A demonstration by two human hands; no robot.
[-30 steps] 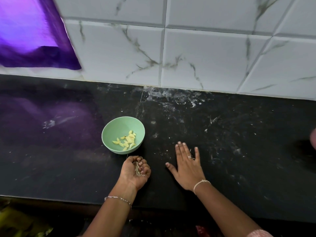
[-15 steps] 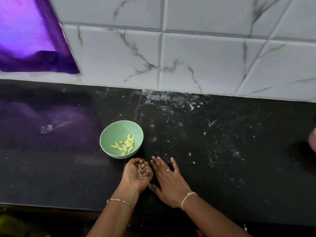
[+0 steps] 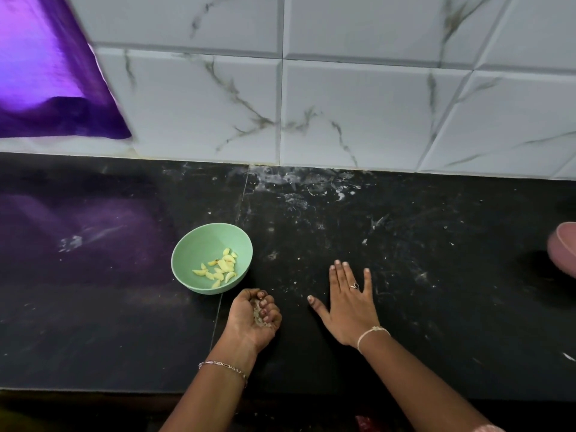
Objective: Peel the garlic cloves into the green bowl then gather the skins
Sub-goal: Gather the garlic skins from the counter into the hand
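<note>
Far left up top, shiny purple sheet (image 3: 46,73) against the marble-look tile wall (image 3: 343,104), throwing a purple glow on the black counter (image 3: 452,307) below. Moving right, green bowl (image 3: 199,244), sits upright on the counter with a small heap of peeled yellow garlic cloves (image 3: 221,268) down in its right half. Just in front of the bowl and a touch right, left hand (image 3: 254,316), palm up, fingers curled round a clump of papery garlic skins (image 3: 258,311); close to the bowl's rim, can't tell if actually touching. Thin chain bracelet (image 3: 223,367) on that wrist. Next over, right hand (image 3: 349,304), lies flat and palm down on the counter, fingers straight and spread, gripping nothing, apart from the left one. Ring (image 3: 354,285) on one finger, pale thread band (image 3: 372,333) on the wrist. White flecks (image 3: 296,182) and smears all over the counter, thickest up by the wall. Way out at the right edge, blurry pinkish thing (image 3: 564,247), cut off by the frame, no clue what.
</note>
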